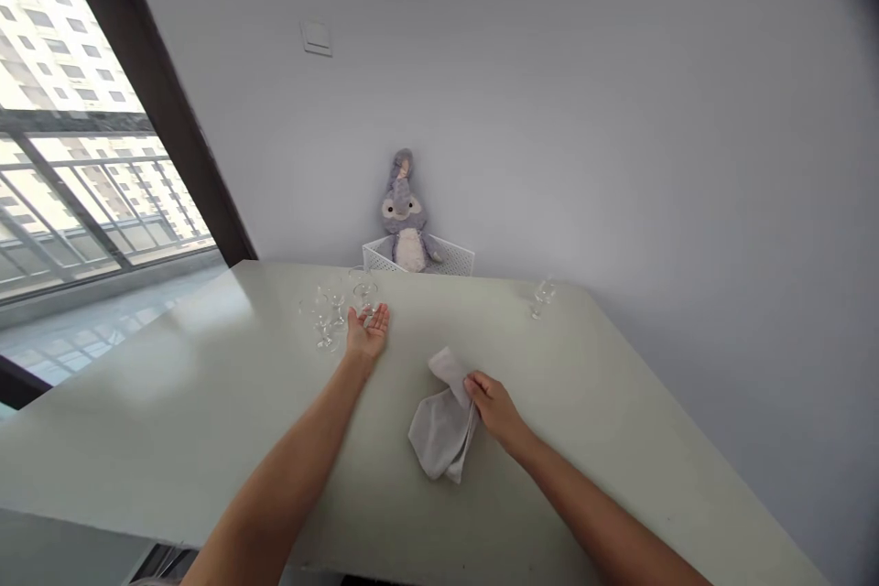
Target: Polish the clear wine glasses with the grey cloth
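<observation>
At the left back of the table, my left hand (pixel 368 335) is turned palm up, thumb and fingers apart. Its fingers are right at the base of a clear stemmed glass (pixel 365 291); whether they touch it I cannot tell. Several similar glasses stand close together just left of it, among them a stemmed glass (pixel 322 316). My right hand (pixel 491 403) pinches a light grey cloth (pixel 443 430), which hangs in loose folds over the middle of the table. Another small stemmed glass (pixel 544 295) is alone at the right back, apart from both hands.
The pale table (pixel 583 439) reaches back to a plain wall. Behind its far edge, a white perforated basket (pixel 454 258) holds a grey plush toy (pixel 405 215). A dark-framed window (pixel 82 110) is on the left, and a light switch (pixel 317 38) is on the wall.
</observation>
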Action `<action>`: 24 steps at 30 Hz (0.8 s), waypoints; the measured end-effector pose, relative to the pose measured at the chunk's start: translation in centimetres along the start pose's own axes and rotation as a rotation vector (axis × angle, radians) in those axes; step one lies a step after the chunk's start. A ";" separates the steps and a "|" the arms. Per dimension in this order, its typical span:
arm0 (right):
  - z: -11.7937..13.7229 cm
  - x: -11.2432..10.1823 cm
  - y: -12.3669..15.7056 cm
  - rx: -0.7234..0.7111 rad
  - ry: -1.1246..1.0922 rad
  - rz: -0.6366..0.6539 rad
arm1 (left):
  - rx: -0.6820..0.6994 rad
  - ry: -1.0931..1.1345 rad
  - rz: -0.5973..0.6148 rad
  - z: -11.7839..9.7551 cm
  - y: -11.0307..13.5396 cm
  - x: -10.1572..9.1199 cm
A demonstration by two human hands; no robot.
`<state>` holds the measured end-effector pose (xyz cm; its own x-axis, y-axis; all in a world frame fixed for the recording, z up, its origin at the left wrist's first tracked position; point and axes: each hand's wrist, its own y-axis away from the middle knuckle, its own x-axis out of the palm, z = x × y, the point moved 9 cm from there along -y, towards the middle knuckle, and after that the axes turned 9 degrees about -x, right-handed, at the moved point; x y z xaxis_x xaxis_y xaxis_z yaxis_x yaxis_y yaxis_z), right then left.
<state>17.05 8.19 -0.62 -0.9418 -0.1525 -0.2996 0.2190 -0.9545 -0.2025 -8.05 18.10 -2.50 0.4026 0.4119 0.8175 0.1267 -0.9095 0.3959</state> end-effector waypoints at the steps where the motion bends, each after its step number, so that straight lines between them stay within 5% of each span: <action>1: -0.4 -0.7 0.0 0.062 -0.129 -0.066 | -0.002 -0.004 0.015 0.1 0.2 0.2; 5: -0.4 -3.6 0.0 0.152 -0.515 -0.306 | -0.030 -0.047 0.099 1.8 1.9 1.3; 10: 4.5 -6.9 -0.3 -0.083 -0.462 -0.533 | -0.081 -0.160 0.271 5.7 5.3 3.4; 12: 6.6 -5.7 -0.9 -0.158 -0.364 -0.460 | -0.082 -0.230 0.364 7.0 6.6 4.3; 18: 7.7 2.1 -2.7 -0.268 -0.082 0.141 | -0.020 -0.376 0.411 7.8 8.3 3.6; 24: 5.6 2.4 -3.1 -0.341 0.099 0.205 | 0.088 -0.790 0.500 8.2 8.8 3.7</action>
<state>12.68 9.34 4.54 -0.8441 -0.2898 -0.4511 0.4878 -0.7643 -0.4219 1.97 11.11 0.58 0.9236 -0.1561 0.3503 -0.1726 -0.9849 0.0161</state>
